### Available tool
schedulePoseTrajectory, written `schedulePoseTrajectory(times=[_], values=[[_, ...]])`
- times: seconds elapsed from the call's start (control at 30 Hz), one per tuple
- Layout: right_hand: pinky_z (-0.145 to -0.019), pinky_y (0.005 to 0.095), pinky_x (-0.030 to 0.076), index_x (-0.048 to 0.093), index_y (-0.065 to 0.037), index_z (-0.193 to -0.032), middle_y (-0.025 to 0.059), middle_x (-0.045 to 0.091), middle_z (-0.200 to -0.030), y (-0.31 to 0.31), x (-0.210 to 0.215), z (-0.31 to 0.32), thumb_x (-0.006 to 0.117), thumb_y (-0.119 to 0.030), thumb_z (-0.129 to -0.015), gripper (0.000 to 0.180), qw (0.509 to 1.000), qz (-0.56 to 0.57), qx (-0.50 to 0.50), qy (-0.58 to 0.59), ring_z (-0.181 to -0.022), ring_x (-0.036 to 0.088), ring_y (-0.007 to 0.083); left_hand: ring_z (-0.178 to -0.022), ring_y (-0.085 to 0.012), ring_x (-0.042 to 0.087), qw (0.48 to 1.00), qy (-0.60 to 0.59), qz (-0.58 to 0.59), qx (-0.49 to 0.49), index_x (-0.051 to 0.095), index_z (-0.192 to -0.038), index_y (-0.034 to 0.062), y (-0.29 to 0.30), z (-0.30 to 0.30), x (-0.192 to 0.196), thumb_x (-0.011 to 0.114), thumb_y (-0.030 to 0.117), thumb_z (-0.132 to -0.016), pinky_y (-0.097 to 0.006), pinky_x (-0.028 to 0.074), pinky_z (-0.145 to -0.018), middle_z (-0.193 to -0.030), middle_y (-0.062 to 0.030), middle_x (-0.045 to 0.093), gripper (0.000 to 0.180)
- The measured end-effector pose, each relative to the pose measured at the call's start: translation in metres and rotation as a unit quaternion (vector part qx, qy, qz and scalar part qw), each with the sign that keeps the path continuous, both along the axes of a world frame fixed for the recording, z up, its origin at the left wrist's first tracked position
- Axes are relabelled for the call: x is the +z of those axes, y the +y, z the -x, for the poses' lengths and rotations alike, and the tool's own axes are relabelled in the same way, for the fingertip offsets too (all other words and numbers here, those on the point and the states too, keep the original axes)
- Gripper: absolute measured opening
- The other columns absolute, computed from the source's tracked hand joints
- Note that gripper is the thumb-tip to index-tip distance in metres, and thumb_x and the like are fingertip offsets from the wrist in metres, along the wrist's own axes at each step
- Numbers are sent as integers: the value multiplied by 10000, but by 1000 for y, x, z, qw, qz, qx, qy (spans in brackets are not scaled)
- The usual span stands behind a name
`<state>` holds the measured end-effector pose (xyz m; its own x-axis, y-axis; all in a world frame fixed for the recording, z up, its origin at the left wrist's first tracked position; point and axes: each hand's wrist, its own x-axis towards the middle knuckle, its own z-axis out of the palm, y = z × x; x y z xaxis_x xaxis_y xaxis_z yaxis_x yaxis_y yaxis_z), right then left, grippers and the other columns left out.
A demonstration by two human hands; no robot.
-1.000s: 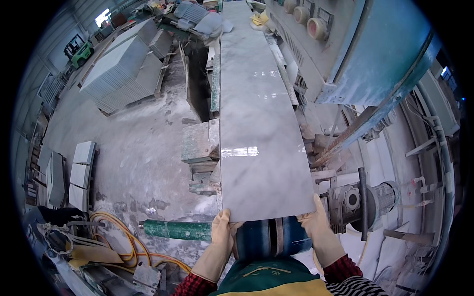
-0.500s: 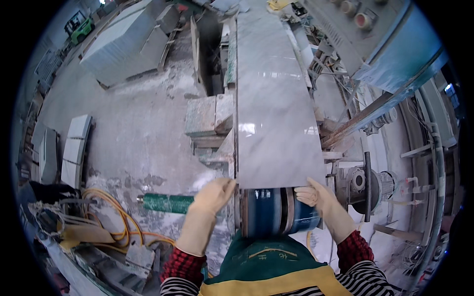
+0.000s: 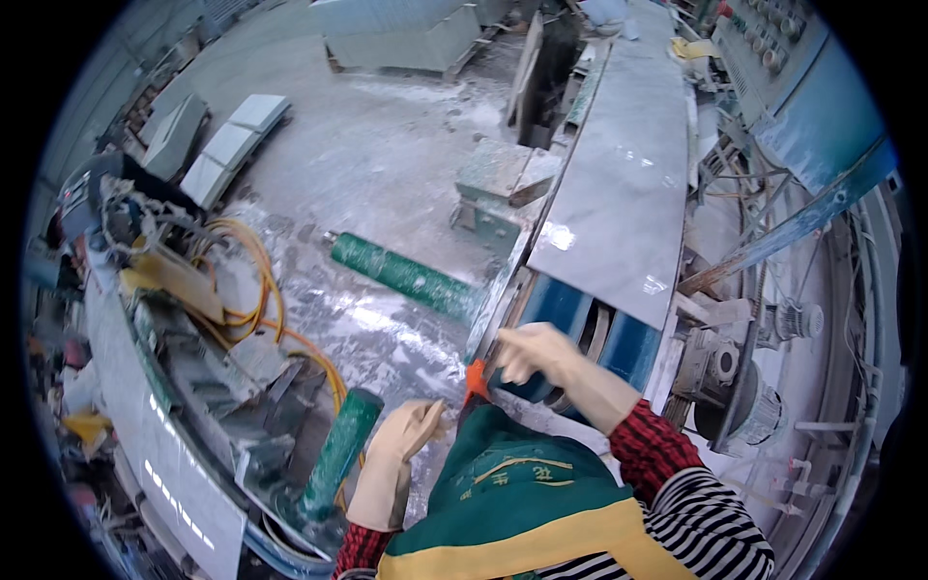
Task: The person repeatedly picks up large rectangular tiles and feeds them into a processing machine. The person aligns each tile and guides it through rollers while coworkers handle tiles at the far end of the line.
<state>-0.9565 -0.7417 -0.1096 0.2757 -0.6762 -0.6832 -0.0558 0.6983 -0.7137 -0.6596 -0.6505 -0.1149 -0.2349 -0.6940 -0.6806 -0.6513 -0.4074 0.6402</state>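
A polished grey-white stone slab (image 3: pixel 619 193) lies along a conveyor, its near end past the blue roller belts (image 3: pixel 633 350). My right hand (image 3: pixel 546 362), in a cream rubber glove, hovers over the conveyor's near left corner, fingers partly bent and apart, nothing visible in them. Just left of it stands an orange handle-like piece (image 3: pixel 476 380) against the frame's edge; whether the fingertips touch it I cannot tell. My left hand (image 3: pixel 410 435), gloved likewise, hangs beside my green apron (image 3: pixel 522 464), fingers loosely bent with nothing seen in them.
Left of the conveyor lies a green roller (image 3: pixel 401 275); another green roller (image 3: pixel 343 449) stands nearer. Yellow hoses (image 3: pixel 271 290) coil on the floor. Another slab (image 3: pixel 184 483) rests on a curved line at lower left. Motors (image 3: pixel 759 411) and a blue beam (image 3: pixel 773 232) flank the right.
My view has swung left. Both hands have left the slab's near edge; the right has moved to the conveyor's left corner, the left down beside my apron. The slab lies farther from me.
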Motion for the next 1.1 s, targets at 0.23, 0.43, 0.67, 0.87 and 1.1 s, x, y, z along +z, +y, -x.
schedulePoseTrajectory(times=[0.23,0.43,0.67,0.87,1.1], values=[[-498,374,574,767,74,-912,241,771,-783,97,-50,-145,631,-442,-1052,552,955,-32,277,-101,-568,721,284,-926,-267,789,960,17,-97,263,646,-1286,-113,217,-64,15,532,349,-1117,-349,637,-847,-1060,-210,788,505],[-483,359,570,773,43,-914,213,772,-762,164,-65,-201,612,-527,-1049,608,909,-41,403,-96,-531,704,275,-931,-271,774,890,123,-19,438,592,-1345,-150,314,-57,20,567,284,-1114,-355,638,-867,-1073,-218,772,492],[-518,363,574,763,59,-905,225,781,-812,250,-34,-284,547,-469,-1078,596,884,35,466,-28,-557,712,263,-1094,-258,744,884,158,50,436,572,-1441,-76,425,-85,1,545,210,-1119,-343,573,-997,-1221,-210,749,432],[-597,351,618,757,39,-986,188,786,-819,380,-51,-377,632,-484,-1060,543,896,10,432,-104,-627,745,246,-1167,-262,719,855,68,80,507,585,-1445,-53,598,-164,-2,580,273,-1098,-344,544,-1025,-1281,-203,740,476],[-924,324,584,673,33,-1339,170,767,-1129,461,-39,-480,636,-337,-1088,448,877,178,410,-174,-997,730,203,-1301,-282,667,818,9,100,567,548,-1501,-2,733,-234,3,550,319,-1106,-371,494,-1134,-1383,-208,694,509]])
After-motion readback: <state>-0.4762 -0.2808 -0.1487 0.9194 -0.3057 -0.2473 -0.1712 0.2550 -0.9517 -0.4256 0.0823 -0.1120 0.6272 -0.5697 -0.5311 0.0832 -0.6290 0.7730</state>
